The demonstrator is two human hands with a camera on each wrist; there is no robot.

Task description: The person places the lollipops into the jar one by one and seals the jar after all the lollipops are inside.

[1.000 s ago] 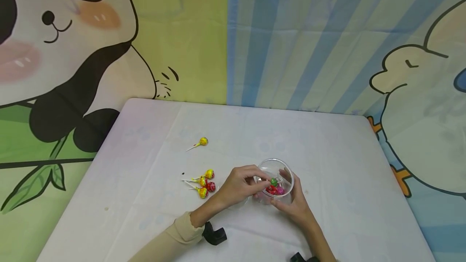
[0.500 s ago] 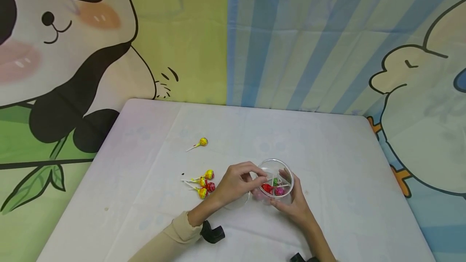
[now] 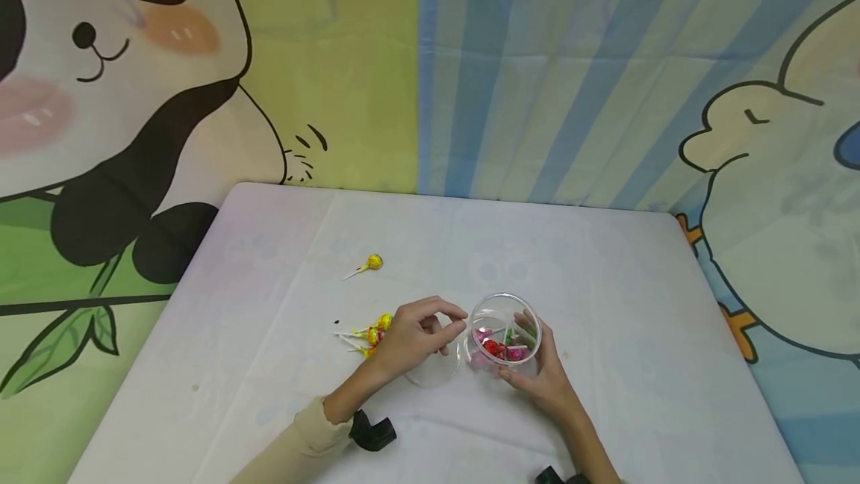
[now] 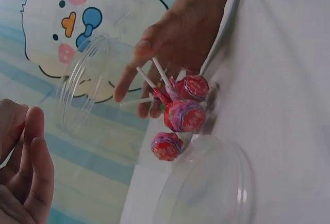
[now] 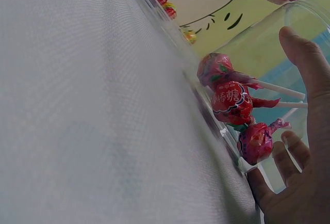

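Observation:
A clear round jar (image 3: 505,297) stands on the table with its mouth up. My right hand (image 3: 547,376) grips it from the right, thumb on the near side and fingers round the far side. Inside lie several lollipops (image 5: 233,102) in red, pink and green wrappers, their white sticks pointing upward. My left hand (image 3: 416,334) hovers just left of the jar's rim, fingers loosely bent, with nothing seen between them. Below it a clear round lid (image 3: 433,373) lies flat on the table, partly covered by the hand in the head view.
Left of my left hand lies a cluster of yellow and red lollipops (image 3: 373,334), partly hidden by that hand. A single yellow lollipop (image 3: 374,261) lies farther back on the white-covered table (image 3: 605,282). A printed cloth backdrop (image 3: 537,95) rises behind the table.
My left hand has drawn out of the jar to the left, leaving a green-wrapped lollipop inside. More of the lid now shows. My right hand keeps its grip on the jar.

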